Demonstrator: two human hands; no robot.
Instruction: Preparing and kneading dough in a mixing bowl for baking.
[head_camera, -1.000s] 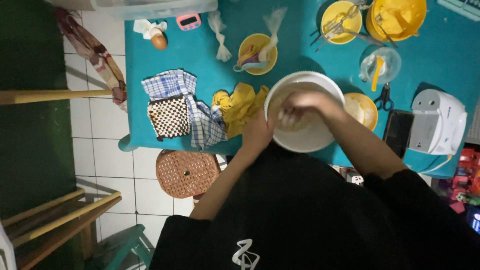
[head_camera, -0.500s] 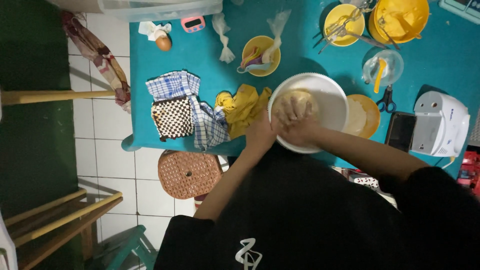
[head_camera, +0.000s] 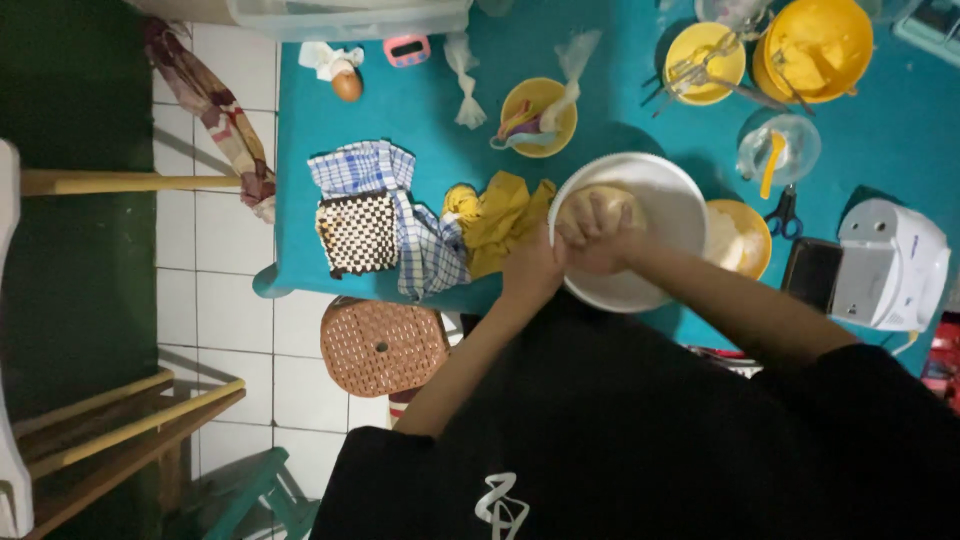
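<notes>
We see the white bowl (head_camera: 640, 235) standing on the teal counter (head_camera: 900, 130), a little right of the middle of the view, and inside it lies a lump of pale dough (head_camera: 592, 205), toward the bowl's 10 o'clock side. Our right hand (head_camera: 600, 240) lies on top of the dough, its grip pressed together into a loose fist, so the dough shows only at 12 o'clock from the knuckles. Our left hand (head_camera: 535, 270) sits at 8 o'clock from the right one, over the bowl's rim and touching it; its grip is partly hidden, and we cannot tell if it is spread or pressed together. At 9 o'clock from the bowl, just beside it, lies a crumpled yellow cloth (head_camera: 500, 215), and further in that direction a blue checked towel (head_camera: 400, 215). At 3 o'clock a small yellow bowl (head_camera: 740, 235) with white powder touches the white bowl's rim. At 12 o'clock stands another yellow bowl (head_camera: 540, 115), holding a plastic bag. Far at 10 o'clock an egg (head_camera: 347, 86) rests near the counter's edge.
</notes>
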